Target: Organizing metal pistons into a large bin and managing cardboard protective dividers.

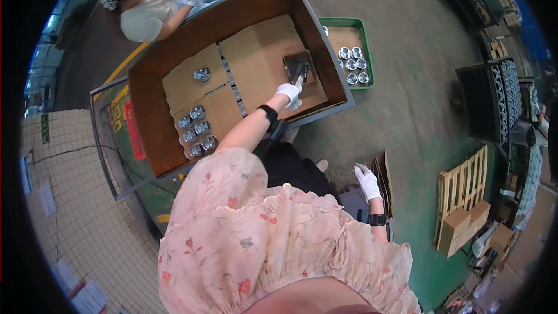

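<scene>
Inside a large cardboard-lined bin (135,104), my left hand (290,97), in a white glove, is closed around a slim light-coloured tool (300,74) whose exact kind is too small to tell. The tool reaches over a small brown open box (311,63) in the bin's right part; dark items lie in that box. Round shiny metal pistons (198,113) stand grouped at the bin's near left, and a single piston (201,74) stands farther back. Down at my right side, my right hand (367,182), also gloved, has its fingers stretched out beside upright cardboard sheets (383,175), holding nothing visible.
Beyond the bin's right wall, a green crate (365,52) holds several more pistons. A seated person (145,17) holds a phone behind the bin. To the right are a dark rack of metal parts (488,102), a wooden pallet (459,189) and cardboard boxes (465,227).
</scene>
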`<state>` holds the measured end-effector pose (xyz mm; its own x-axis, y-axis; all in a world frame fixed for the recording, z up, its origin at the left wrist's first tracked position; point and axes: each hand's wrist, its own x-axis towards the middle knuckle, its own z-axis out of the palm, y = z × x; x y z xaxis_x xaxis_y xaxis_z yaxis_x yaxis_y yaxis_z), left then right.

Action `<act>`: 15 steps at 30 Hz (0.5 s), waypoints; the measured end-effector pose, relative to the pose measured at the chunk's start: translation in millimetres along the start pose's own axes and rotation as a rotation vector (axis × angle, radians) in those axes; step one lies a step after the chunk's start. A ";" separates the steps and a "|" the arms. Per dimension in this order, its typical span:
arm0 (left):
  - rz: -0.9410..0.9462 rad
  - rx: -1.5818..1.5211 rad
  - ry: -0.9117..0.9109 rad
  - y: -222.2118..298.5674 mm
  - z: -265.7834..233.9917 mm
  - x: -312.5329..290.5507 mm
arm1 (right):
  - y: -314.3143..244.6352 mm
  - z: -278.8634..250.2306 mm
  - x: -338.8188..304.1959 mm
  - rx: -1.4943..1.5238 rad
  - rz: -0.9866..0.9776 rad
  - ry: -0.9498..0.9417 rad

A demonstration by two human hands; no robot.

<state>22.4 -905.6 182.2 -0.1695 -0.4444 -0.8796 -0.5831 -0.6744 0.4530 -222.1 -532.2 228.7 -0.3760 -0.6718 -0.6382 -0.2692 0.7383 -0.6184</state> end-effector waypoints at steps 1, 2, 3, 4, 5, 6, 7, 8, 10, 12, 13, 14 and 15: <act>-0.036 0.012 -0.008 0.4 -4.9 16.2 | -12.1 2.4 -2.7 -0.077 -0.033 0.020; -0.042 0.082 0.001 4.0 -2.3 18.8 | -21.6 3.3 -4.5 -0.152 -0.060 0.044; -0.046 0.072 -0.003 -4.0 -7.2 20.8 | -33.7 5.4 -6.7 -0.162 -0.058 0.039; 0.029 0.242 -0.031 -16.8 -13.4 19.8 | -46.2 7.4 -8.5 -0.189 -0.057 0.043; 0.106 0.417 -0.060 -29.7 -18.0 14.3 | -55.1 11.6 -10.8 -0.211 -0.055 0.051; 0.146 0.515 -0.061 -23.4 -15.9 -16.8 | -49.0 12.7 -9.7 -0.225 -0.075 0.082; 0.266 0.641 0.035 -47.3 -30.3 -33.5 | -59.0 18.8 -9.5 -0.240 -0.101 0.048; 0.262 0.667 0.162 -69.2 -38.5 -53.2 | -70.9 23.2 -8.0 -0.296 -0.118 0.023; 0.256 0.697 0.312 -109.3 -52.4 -90.0 | -76.1 35.4 8.3 -0.322 -0.095 -0.048; 0.270 0.670 0.373 -155.9 -70.7 -127.0 | -95.0 48.9 24.7 -0.346 -0.221 -0.095; 0.219 0.631 0.419 -176.7 -76.6 -146.0 | -98.0 57.9 37.5 -0.314 -0.234 -0.137; 0.208 0.665 0.422 -199.2 -86.0 -169.3 | -118.5 72.0 43.4 -0.281 -0.267 -0.181; 0.241 0.731 0.392 -205.3 -94.1 -187.0 | -102.2 75.6 75.1 -0.267 -0.196 -0.215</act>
<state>248.5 -739.5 267.3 -0.1464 -0.7886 -0.5972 -0.9542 -0.0466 0.2955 -155.8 -662.7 209.3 -0.1081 -0.7783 -0.6186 -0.5491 0.5654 -0.6154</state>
